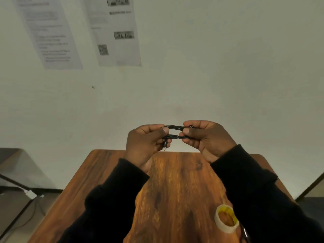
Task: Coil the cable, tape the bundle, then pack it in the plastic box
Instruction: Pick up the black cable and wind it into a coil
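A short black braided cable (pixel 174 132) is folded into a flat coil and held up in the air above the far end of the wooden table (pixel 175 181). My left hand (pixel 145 144) pinches the coil's left end, with a silver-tipped plug (pixel 164 146) hanging below its fingers. My right hand (pixel 206 137) pinches the right end, where another connector shows by the fingertips. A roll of pale tape with a yellow core (pixel 226 218) stands on the table near my right forearm. No plastic box is in view.
A white wall with two printed sheets (pixel 114 32) rises right behind the table. Left of the table, on the floor, lie a dark stand leg and a white plug with a cord (pixel 30 193). A dark object pokes in at the bottom right edge.
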